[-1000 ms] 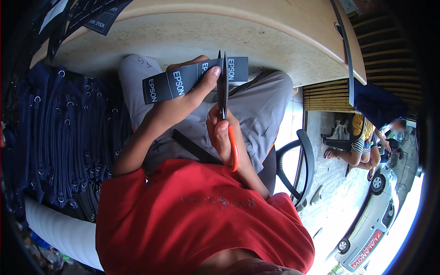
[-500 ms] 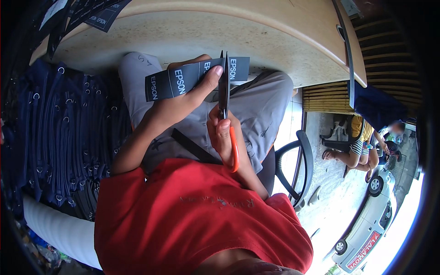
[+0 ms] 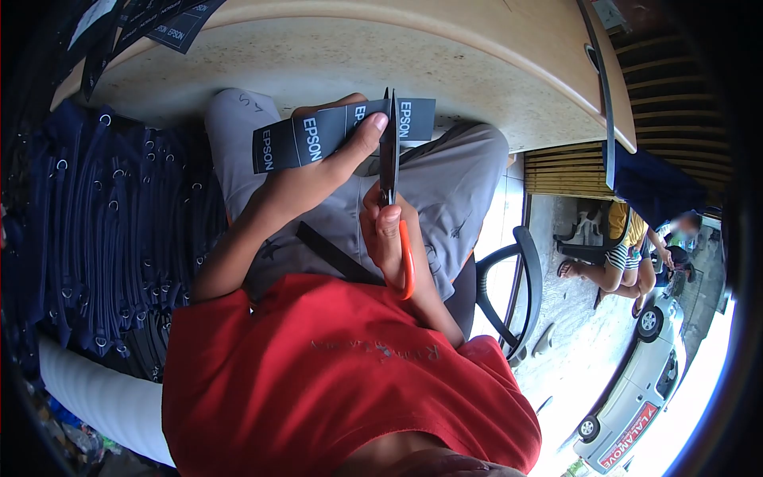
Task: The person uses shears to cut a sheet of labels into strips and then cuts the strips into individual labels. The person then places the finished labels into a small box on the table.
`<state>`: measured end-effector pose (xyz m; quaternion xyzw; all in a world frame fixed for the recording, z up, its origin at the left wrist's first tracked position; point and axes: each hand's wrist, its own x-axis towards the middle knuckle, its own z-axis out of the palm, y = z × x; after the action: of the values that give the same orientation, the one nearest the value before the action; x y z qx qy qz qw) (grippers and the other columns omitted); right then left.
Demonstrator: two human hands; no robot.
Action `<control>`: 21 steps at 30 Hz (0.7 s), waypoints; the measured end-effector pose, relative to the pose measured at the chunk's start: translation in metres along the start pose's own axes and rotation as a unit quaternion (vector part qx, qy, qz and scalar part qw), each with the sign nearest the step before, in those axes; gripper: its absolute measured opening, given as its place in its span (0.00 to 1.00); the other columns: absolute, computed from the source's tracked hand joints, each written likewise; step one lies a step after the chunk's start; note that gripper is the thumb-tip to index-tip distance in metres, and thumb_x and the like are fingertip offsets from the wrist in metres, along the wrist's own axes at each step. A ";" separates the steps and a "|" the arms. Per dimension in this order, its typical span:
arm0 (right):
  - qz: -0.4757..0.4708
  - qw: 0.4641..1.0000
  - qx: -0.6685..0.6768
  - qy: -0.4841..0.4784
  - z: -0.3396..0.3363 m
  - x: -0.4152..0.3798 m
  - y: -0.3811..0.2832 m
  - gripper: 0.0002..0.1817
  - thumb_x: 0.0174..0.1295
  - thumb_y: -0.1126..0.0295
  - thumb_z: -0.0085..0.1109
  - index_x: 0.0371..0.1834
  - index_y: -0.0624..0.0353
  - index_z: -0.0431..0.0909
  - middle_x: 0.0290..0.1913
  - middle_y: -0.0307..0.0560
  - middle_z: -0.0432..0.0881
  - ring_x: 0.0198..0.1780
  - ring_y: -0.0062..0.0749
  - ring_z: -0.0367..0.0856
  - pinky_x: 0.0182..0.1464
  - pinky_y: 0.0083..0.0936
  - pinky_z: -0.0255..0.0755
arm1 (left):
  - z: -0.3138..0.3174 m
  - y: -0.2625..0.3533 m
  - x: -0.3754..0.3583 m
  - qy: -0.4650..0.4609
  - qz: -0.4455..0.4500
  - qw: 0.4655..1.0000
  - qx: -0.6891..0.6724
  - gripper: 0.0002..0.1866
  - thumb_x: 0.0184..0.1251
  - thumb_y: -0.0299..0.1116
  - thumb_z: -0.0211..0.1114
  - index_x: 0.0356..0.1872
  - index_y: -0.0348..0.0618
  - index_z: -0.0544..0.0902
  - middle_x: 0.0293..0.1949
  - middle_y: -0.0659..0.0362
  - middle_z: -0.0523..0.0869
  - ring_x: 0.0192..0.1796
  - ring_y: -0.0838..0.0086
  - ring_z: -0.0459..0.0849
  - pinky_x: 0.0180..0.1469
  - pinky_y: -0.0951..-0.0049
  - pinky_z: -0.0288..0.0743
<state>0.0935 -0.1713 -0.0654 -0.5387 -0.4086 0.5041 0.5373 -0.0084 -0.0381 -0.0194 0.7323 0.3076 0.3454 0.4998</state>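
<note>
So the dark label strip (image 3: 286, 143) was held up over the person's lap, just short of the bench (image 3: 445, 32), long axis going pretty much side to side, with the left end a bit lower than the right. It was charcoal-ish with a slight curve, white EPSON printed again and again, thin pale lines between the repeats, and the words ran crosswise, reading down toward the person. The left hand (image 3: 343, 163) had a closed grip around its middle, thumb flat on the front right beside the blades, fingers mostly hidden behind, so a good length stuck out left of that grip and a short end poked out past the blades on the right. The scissors (image 3: 389, 151) stood nearly square to the strip, tips aimed away from the body toward the bench, blades just slightly apart at the tips and right across the strip; couldn't tell how far any cut went. The right hand (image 3: 384, 234) had its grip closed on the orange handle, below the strip. Under all that were grey trousers (image 3: 445, 171), then a red shirt (image 3: 350, 366). Off to the left hung loads of navy straps (image 3: 111, 230) with metal rings, and more printed strips (image 3: 171, 28) lay at the bench's left end.
</note>
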 end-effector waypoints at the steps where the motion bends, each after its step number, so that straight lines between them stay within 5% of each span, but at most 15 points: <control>1: 0.000 1.000 -0.001 -0.001 0.000 0.000 -0.001 0.32 0.70 0.39 0.38 0.32 0.61 0.66 0.18 0.35 0.64 0.21 0.18 0.61 0.23 0.21 0.56 | 0.000 0.000 -0.001 0.001 0.000 1.000 0.000 0.15 0.72 0.35 0.60 0.26 0.38 0.76 0.15 0.64 0.70 0.21 0.86 0.64 0.24 0.77 0.61; 7: 0.002 1.000 0.002 0.008 0.003 0.000 -0.002 0.32 0.70 0.38 0.37 0.31 0.61 0.66 0.17 0.34 0.63 0.20 0.17 0.61 0.22 0.20 0.55 | 0.000 -0.001 0.000 -0.003 0.002 1.000 -0.016 0.15 0.72 0.36 0.59 0.26 0.38 0.76 0.15 0.64 0.70 0.21 0.85 0.65 0.24 0.77 0.62; 9: 0.001 1.000 -0.009 0.002 0.005 0.002 -0.004 0.34 0.66 0.30 0.31 0.29 0.54 0.59 0.17 0.31 0.60 0.17 0.14 0.55 0.19 0.17 0.47 | -0.001 0.000 0.000 -0.003 -0.007 1.000 -0.008 0.15 0.72 0.36 0.59 0.26 0.38 0.76 0.15 0.64 0.70 0.21 0.86 0.65 0.24 0.77 0.62; 21: 0.033 0.999 0.005 0.012 0.004 0.002 -0.011 0.32 0.71 0.38 0.37 0.31 0.61 0.67 0.16 0.32 0.62 0.19 0.16 0.59 0.21 0.20 0.53 | -0.004 0.002 0.003 -0.012 -0.019 1.000 -0.005 0.15 0.72 0.38 0.60 0.27 0.39 0.77 0.16 0.64 0.73 0.21 0.86 0.70 0.24 0.78 0.64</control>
<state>0.0913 -0.1678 -0.0544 -0.5550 -0.3816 0.5171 0.5282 -0.0096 -0.0342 -0.0158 0.7277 0.3142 0.3286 0.5135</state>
